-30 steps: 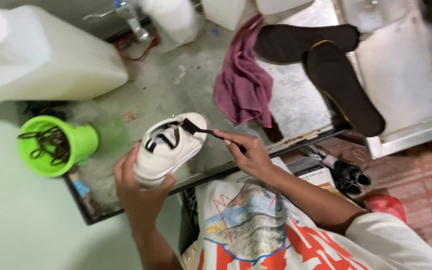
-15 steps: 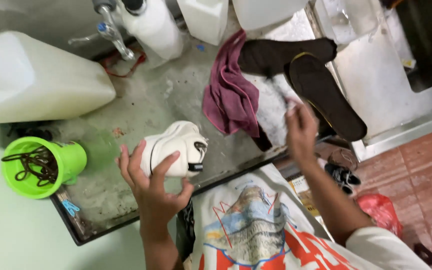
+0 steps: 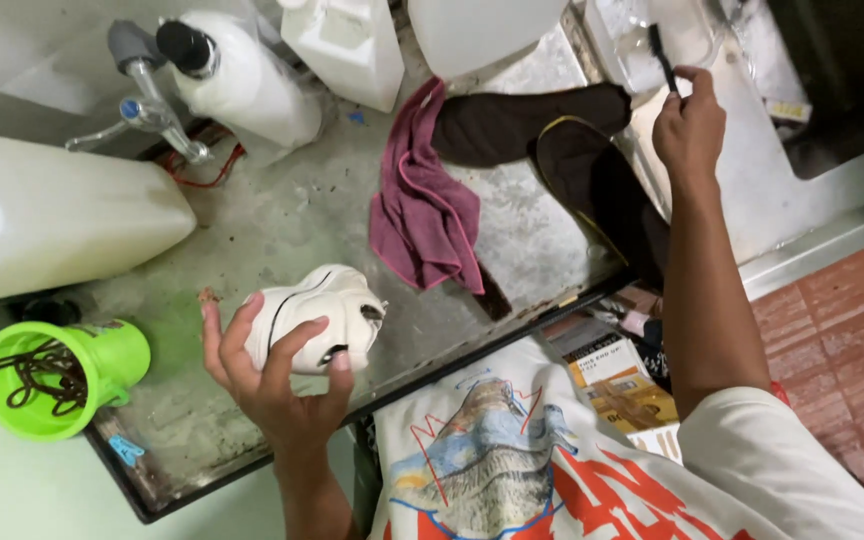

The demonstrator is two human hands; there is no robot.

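My left hand (image 3: 274, 375) grips a small white shoe (image 3: 324, 315) with black trim, held just above the grey wet counter (image 3: 282, 230) near its front edge. My right hand (image 3: 690, 125) is stretched far to the upper right, pinching a thin black brush (image 3: 661, 55) that points up over a white basin (image 3: 752, 150). Two dark insoles (image 3: 592, 190) lie between the shoe and that hand, partly under my right forearm.
A maroon cloth (image 3: 424, 210) is crumpled mid-counter. A green cup (image 3: 57, 375) holding dark laces stands at the left. Large white jugs (image 3: 47, 215) and bottles (image 3: 242, 85) line the back beside a grey tap (image 3: 147, 100). Boxes (image 3: 617, 385) sit below the counter edge; red tiles lie to the right.
My right hand left the shoe, where the brush was scrubbing, and travelled right and away to the basin with the brush. My left hand kept hold of the shoe.
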